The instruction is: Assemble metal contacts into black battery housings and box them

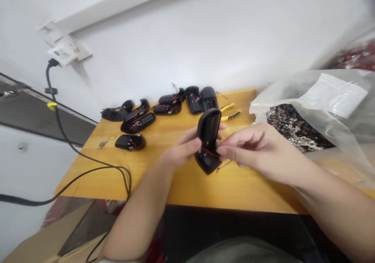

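Note:
My left hand (184,147) grips a black plastic housing (208,132) above the table, with the thumb on its near side and the other fingers behind. The housing stands upright, its hollow inside facing me, and a red wire (208,152) crosses its lower part. At the housing's right edge, the thumb and forefinger of my right hand (243,145) are pinched together where the red wire ends from view. Whatever lies between those fingertips is mostly covered. A thin dark lead (225,164) shows just below them.
Several similar black housings (137,123) with red wires lie along the table's back and left. Yellow-handled pliers (230,113) rest behind my hands. At right, a plastic bag (260,102) holds many small metal parts (288,126). A black cable (96,162) crosses the wooden table's (187,192) left side.

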A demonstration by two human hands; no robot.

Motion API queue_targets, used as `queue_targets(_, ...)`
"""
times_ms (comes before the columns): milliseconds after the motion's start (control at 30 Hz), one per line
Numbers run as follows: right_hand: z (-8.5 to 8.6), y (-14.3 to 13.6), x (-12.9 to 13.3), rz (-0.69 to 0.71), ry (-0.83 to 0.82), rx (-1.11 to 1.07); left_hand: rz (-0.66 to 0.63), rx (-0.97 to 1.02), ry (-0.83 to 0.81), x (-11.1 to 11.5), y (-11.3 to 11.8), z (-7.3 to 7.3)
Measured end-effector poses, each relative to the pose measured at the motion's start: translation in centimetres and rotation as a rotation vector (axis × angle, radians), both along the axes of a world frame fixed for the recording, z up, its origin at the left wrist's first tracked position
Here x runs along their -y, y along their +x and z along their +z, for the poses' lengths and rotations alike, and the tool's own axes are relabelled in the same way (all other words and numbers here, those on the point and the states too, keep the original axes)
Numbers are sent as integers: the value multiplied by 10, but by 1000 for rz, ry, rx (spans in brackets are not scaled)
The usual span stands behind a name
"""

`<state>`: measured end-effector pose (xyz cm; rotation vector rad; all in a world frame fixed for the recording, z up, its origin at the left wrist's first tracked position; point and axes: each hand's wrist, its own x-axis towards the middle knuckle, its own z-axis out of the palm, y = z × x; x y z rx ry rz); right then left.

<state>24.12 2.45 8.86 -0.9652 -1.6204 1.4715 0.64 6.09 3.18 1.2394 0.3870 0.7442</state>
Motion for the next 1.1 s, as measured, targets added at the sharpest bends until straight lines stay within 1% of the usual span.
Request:
queue_targets(100,0,-1,-1,37,-178,-27,13,25,97,1,0,2)
queue_targets(200,1,-6,0,63,-368,-53,-8,38,144,2,2,7)
queue_targets(267,1,-9,0,85,-455,-85,-31,7,170,3,4,12)
queue_targets(333,1,-11,0,105,-496,-106,-61,-33,190,3,5,17)
queue_targets(433,0,-12,0,110,-488,-102,-107,-47,209,4,7,22)
queue_targets(633,-2,-9,2,101,-380,-29,-102,-18,205,5,10,28)
queue_targets(700,-2,-8,2,113,-360,-6,-135,-8,212,3,9,29)
queue_targets(767,-3,-7,2,132,-360,8,-144,-24,238,0,9,27)
queue_targets(867,-4,-7,1,188,-369,16,-102,2,356,-4,7,23)
queue_targets(933,-5,-7,1,217,-385,8,-96,30,414,-6,7,21)
queue_targets(1100,-7,-7,-1,204,-422,-29,-183,29,402,-4,8,23)
